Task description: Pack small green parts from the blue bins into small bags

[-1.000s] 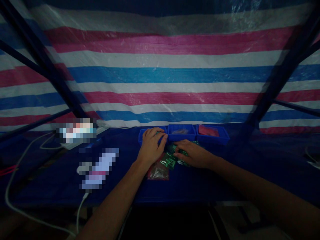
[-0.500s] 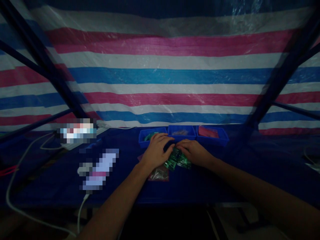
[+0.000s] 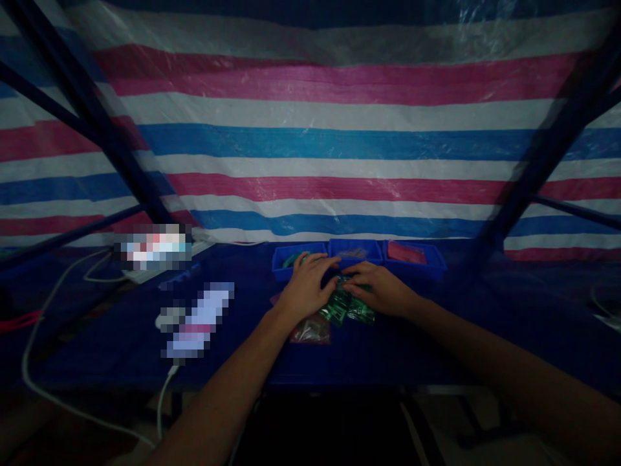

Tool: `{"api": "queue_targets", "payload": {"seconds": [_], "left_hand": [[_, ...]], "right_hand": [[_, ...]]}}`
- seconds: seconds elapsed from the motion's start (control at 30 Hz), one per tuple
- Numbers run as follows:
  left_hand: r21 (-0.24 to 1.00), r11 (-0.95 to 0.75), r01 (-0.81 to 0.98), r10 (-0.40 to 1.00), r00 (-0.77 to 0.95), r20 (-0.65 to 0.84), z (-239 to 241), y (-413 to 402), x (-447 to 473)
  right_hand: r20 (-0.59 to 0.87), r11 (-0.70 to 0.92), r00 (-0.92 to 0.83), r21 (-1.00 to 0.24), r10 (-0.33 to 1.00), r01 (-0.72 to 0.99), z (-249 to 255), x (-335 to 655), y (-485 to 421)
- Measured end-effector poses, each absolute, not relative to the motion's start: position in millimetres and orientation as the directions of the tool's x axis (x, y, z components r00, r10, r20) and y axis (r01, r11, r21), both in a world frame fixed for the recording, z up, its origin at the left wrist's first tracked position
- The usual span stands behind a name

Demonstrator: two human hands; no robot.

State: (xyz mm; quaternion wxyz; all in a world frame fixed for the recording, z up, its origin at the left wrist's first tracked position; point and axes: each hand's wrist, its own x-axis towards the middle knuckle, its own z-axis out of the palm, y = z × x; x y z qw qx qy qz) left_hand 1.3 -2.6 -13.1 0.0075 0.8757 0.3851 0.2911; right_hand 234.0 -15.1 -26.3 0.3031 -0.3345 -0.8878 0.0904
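Observation:
Several shiny green plastic packets (image 3: 338, 309) lie in a loose heap on the dark blue table. My left hand (image 3: 306, 288) rests along the heap's left side, palm down, its fingers stretched and its thumb apart. On the other side, my right hand (image 3: 383, 289) reaches over the packets with its fingers spread and their tips touching the heap. A clear bag with a reddish edge (image 3: 311, 332) lies flat below my left hand, partly hidden by the wrist. Neither hand has a packet gripped that I can see.
Three blue trays stand behind my hands: the left tray (image 3: 277, 266) with green pieces, the middle one (image 3: 356, 260) with clear packets, the right one (image 3: 439, 264) with a pink stack (image 3: 406, 253). Left lie a blurred-out phone (image 3: 201, 320), a white cable (image 3: 26, 362) and a power strip (image 3: 145, 274).
The fingers of my right hand have spread apart slightly over the green packets. My left hand stays nearly in place. The whole view has shifted a little.

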Motion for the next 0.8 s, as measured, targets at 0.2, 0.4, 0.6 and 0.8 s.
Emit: {"api": "queue_targets", "payload": {"seconds": [0.2,0.4,0.6,0.8], "left_hand": [[0.268,-0.702,0.659,0.676,0.499,0.543,-7,-5,1],[0.280,-0.716,0.639,0.663,0.498,0.558,-6,-5,1],[0.319,-0.698,0.641,0.687,0.474,0.551,-10,-3,2],[0.317,-0.699,0.641,0.694,0.499,0.519,-13,-2,2]], "right_hand": [[0.440,0.736,-0.590,-0.401,0.677,0.546,-34,230,-14],[0.451,0.714,-0.554,-0.441,0.700,0.543,-33,230,-12],[0.562,0.704,-0.426,-0.535,0.709,0.467,-27,231,-10],[0.653,0.710,-0.289,-0.589,0.700,0.386,-24,233,-12]]}}
